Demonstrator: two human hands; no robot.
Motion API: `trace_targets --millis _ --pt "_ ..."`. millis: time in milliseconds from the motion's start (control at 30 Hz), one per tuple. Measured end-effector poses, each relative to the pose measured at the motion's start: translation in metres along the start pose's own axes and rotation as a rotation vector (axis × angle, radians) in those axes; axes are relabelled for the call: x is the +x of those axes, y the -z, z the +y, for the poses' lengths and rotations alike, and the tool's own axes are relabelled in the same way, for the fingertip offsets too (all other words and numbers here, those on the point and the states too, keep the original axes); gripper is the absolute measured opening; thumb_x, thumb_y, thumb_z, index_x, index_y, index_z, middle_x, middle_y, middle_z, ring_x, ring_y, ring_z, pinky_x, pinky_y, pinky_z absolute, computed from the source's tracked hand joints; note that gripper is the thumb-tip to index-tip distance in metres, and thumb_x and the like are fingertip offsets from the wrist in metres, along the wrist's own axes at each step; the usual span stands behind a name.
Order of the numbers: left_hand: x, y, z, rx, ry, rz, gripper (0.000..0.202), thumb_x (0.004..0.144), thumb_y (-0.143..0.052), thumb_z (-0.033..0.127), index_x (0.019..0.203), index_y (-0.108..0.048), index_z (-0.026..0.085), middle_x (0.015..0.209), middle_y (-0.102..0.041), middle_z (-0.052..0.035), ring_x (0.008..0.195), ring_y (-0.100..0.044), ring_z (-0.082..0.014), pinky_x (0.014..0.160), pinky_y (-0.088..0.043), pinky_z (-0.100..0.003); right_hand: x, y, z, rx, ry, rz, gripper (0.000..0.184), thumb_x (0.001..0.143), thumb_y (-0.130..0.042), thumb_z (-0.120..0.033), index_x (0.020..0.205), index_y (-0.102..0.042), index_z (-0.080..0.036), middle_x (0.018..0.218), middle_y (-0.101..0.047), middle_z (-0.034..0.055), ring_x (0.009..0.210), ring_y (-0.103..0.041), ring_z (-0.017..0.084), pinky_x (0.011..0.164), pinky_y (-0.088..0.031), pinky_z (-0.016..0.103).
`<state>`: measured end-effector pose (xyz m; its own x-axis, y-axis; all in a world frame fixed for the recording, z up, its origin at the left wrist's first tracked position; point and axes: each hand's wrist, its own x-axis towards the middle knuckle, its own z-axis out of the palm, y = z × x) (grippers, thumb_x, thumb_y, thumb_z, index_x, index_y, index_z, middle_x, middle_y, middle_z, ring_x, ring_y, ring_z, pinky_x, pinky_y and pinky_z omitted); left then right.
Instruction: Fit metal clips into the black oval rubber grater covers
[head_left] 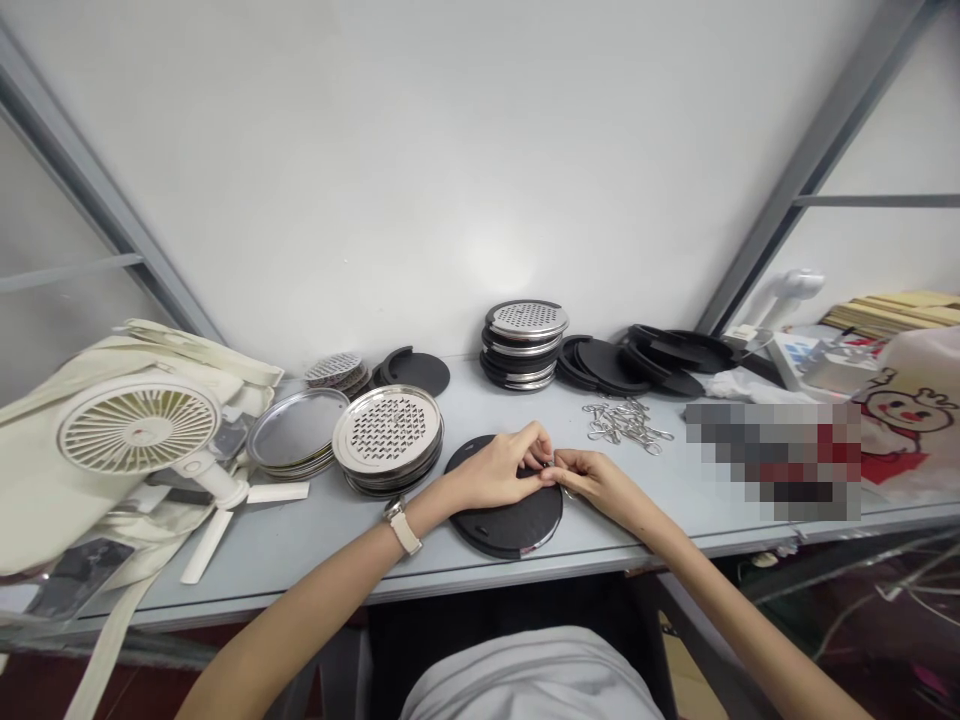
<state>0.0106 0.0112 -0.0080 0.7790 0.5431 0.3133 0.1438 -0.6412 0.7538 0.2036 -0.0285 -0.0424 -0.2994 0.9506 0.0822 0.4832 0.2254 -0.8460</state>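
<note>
A round black plate (506, 520) lies near the front edge of the table, with small raised tabs on its face. My left hand (502, 468) rests over it, thumb and fingers closed together at the plate's right rim. Meeting it there is my right hand (592, 480), pinched around a small metal wire clip (568, 492) of which only a bit shows. What the left fingertips hold is hidden. To the right lies a loose heap of metal wire clips (626, 422). Left of the plate stands a stack of perforated metal grater discs (388, 430).
Plain metal discs (298, 430) are stacked at the left, beside a white fan (139, 425). Finished-looking black-and-metal discs (526, 345) form a tall stack near the wall. Black rings and plates (611, 362) lie behind the clips. A printed bag (911, 410) stands at the right.
</note>
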Motion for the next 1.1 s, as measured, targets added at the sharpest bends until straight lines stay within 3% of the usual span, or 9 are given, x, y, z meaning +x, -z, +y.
trace_targets --millis 433,767,1100 --pt "0.0012 0.0011 -0.0003 0.019 0.041 0.003 0.03 0.077 -0.066 0.016 0.098 -0.046 0.019 0.089 -0.06 -0.001 0.078 -0.06 -0.0136 0.073 -0.049 -0.027 -0.0022 0.0018 -0.005 -0.098 0.084 -0.003 0.04 0.096 -0.037 -0.047 0.074 -0.053 -0.018 0.064 -0.047 -0.0034 0.061 -0.042 0.013 0.058 -0.035 0.023" --pt "0.0012 0.0012 -0.0013 -0.007 0.05 0.01 0.032 0.076 -0.069 0.018 0.097 -0.046 0.019 0.086 -0.061 -0.0001 0.077 -0.06 -0.0136 0.072 -0.05 -0.027 -0.0034 0.0011 -0.0026 -0.175 0.101 0.033 0.043 0.098 -0.031 -0.046 0.074 -0.055 -0.019 0.064 -0.053 -0.0017 0.06 -0.046 0.014 0.057 -0.035 0.024" --pt "0.0014 0.0009 -0.0012 -0.023 0.045 0.006 0.032 0.076 -0.068 0.015 0.098 -0.045 0.019 0.091 -0.064 -0.0029 0.081 -0.062 -0.0149 0.075 -0.051 -0.03 -0.0039 -0.0011 -0.0027 -0.173 0.093 0.052 0.04 0.099 -0.03 -0.043 0.075 -0.051 -0.02 0.062 -0.049 -0.0029 0.058 -0.044 0.014 0.056 -0.035 0.024"
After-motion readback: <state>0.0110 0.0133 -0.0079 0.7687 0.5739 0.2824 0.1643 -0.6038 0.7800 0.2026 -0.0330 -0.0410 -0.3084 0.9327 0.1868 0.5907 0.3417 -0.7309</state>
